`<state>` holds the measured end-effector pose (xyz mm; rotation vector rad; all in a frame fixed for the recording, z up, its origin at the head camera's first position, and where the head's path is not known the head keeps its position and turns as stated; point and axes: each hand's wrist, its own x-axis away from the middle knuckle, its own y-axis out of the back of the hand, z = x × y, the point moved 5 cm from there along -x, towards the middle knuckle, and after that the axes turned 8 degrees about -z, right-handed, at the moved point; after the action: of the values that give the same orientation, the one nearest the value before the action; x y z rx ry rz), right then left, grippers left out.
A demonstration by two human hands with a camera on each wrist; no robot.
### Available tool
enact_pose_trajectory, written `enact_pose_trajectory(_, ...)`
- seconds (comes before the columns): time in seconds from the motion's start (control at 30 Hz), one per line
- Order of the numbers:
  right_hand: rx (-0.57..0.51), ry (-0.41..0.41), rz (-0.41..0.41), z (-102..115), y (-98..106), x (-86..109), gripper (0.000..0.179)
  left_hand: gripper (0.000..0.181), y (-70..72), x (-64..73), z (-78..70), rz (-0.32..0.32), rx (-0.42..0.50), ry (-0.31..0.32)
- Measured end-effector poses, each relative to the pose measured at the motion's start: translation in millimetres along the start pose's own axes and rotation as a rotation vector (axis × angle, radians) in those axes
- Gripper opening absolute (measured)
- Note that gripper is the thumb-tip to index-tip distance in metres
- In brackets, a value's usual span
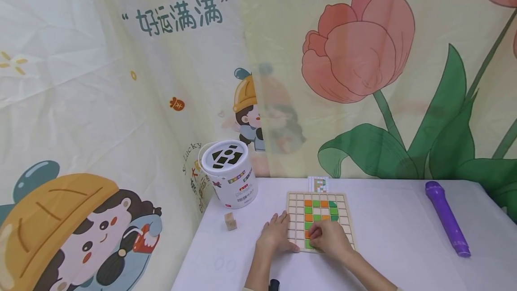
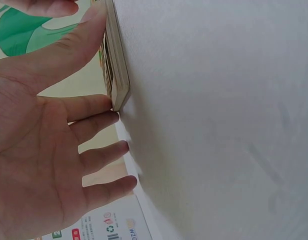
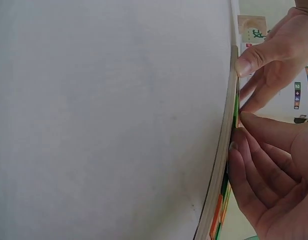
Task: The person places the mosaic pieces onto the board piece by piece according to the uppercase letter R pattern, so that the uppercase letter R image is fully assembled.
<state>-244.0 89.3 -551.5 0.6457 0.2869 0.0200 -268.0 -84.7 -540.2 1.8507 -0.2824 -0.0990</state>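
A wooden grid board [image 1: 291, 210] lies on the table, with orange and green tiles [image 1: 317, 203] set in its squares. My left hand [image 1: 274, 235] rests at the board's left side. Its fingers [image 2: 101, 120] are straight and spread, with the tips at the table and the board corner, and the thumb is at the near edge. My right hand [image 1: 331, 237] is over the lower part of the board. Its thumb and curled fingers [image 3: 251, 162] pinch at a green tile [image 1: 308, 243] in the bottom row, mostly hidden by the fingertips.
A small pattern card [image 1: 319, 184] lies behind the board. At the back left stands a white bucket [image 1: 236, 183] with shape cutouts in its lid, and wooden blocks [image 1: 230, 221] sit in front of it. A purple microphone [image 1: 448, 219] lies at the right. A black object [image 1: 274, 284] shows at the bottom.
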Motion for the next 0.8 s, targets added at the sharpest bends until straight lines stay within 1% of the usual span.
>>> enact_pose_trajectory(0.17,0.009,-0.01,0.002,-0.6,7.5,-1.4,0.019,0.107,1.5,-0.7,-1.1,0.006,-0.006,-0.01)
enact_pose_trajectory(0.27,0.019,-0.025,-0.022,-1.4,14.8,-3.1,0.016,0.107,2.9,-0.3,-0.8,0.008,-0.007,-0.013)
enact_pose_trajectory(0.57,0.042,-0.125,-0.097,-13.8,48.6,-7.7,0.01,0.109,1.8,-1.0,1.7,0.014,-0.004,-0.04)
enact_pose_trajectory(0.63,0.063,-0.128,-0.11,-16.9,55.1,-8.8,0.009,0.109,2.9,-1.0,2.9,0.016,0.004,-0.042)
enact_pose_trajectory(0.7,0.088,-0.112,-0.125,-19.3,61.0,-9.6,0.009,0.103,5.7,-0.4,3.7,0.008,0.009,-0.045)
enact_pose_trajectory(0.8,0.125,-0.069,-0.144,-21.1,68.2,-10.3,0.007,0.085,12.3,1.0,5.9,-0.034,0.02,-0.052)
